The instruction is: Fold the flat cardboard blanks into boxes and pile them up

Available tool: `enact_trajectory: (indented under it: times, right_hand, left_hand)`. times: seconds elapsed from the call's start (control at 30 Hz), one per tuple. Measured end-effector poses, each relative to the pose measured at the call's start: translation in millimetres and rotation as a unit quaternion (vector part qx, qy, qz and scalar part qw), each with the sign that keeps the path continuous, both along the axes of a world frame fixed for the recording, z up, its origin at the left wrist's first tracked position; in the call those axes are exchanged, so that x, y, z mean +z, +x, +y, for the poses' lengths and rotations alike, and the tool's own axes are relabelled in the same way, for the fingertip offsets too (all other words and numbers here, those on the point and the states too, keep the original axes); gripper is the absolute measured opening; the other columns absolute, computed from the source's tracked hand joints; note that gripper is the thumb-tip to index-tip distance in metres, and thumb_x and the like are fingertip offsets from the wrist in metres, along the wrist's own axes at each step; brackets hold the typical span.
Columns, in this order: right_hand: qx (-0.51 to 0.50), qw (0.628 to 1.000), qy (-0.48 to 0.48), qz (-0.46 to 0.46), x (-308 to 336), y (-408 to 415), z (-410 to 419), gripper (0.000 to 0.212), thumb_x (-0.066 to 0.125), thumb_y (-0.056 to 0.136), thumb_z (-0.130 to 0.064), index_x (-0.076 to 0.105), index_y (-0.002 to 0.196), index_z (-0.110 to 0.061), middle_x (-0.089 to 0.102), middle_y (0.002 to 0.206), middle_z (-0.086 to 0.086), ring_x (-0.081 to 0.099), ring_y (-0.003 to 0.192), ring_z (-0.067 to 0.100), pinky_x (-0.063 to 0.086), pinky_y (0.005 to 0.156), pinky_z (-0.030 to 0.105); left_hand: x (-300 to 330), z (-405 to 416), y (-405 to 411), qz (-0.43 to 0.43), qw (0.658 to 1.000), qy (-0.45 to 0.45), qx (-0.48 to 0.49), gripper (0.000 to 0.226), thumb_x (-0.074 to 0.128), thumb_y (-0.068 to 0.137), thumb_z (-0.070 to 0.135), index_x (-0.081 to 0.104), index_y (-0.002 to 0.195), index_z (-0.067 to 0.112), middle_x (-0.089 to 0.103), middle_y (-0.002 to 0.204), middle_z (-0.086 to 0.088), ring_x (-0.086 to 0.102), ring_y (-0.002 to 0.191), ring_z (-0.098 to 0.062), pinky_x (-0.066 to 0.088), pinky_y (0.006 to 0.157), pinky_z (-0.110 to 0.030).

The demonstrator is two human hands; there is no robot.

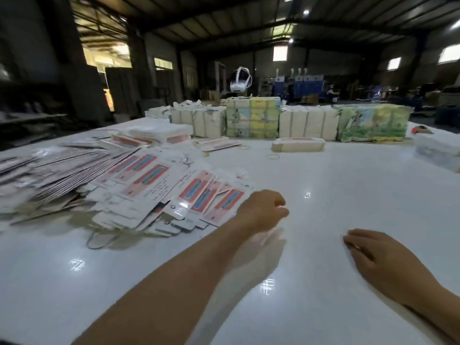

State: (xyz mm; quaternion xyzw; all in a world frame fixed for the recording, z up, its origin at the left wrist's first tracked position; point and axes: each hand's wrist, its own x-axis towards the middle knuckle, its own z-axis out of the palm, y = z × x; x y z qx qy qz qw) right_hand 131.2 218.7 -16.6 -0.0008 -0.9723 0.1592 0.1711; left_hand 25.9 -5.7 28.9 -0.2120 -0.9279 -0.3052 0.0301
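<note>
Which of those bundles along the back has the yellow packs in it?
The colourful bundle left of centre. The plain ones are cream, and the right one is mostly green.

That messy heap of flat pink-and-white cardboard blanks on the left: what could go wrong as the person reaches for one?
The heap of flat pink-and-white cardboard blanks is fanned out loosely, so the empty left hand might drag several along. Blanks at the heap's near edge could slide across the glossy white table.

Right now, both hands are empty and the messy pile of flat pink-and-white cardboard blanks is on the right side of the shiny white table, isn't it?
Not quite. The head view shows the messy pile of flat pink-and-white cardboard blanks on the left side of the shiny white table. Both hands, left and right, are empty.
</note>
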Motion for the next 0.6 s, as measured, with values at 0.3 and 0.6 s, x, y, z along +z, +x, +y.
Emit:
enact_trajectory:
  times: [0.3,0.6]
  right_hand:
    - [-0.021,1.000,-0.004,0.008,-7,-5,0,0.017,0.071,0.079,-0.003,0.076,0.093,-0.010,0.070,0.106,0.006,0.062,0.103,0.033,0.047,0.084,0.043]
    - [-0.014,1.000,-0.009,0.010,-5,-3,0,0.020,0.067,0.083,-0.006,0.075,0.100,-0.011,0.068,0.112,0.003,0.059,0.108,0.027,0.043,0.088,0.036]
  left_hand:
    - [18,-142,-78,-0.045,0.894,-0.318,0.311,0.090,0.057,0.067,0.079,0.047,0.128,0.013,0.026,0.145,-0.015,0.023,0.133,-0.036,0.032,0.099,-0.047]
    - [33,-113,-93,-0.027,0.849,-0.485,0.209,0.047,0.053,0.079,0.064,0.052,0.090,0.018,0.053,0.079,0.000,0.053,0.071,-0.017,0.045,0.067,-0.032]
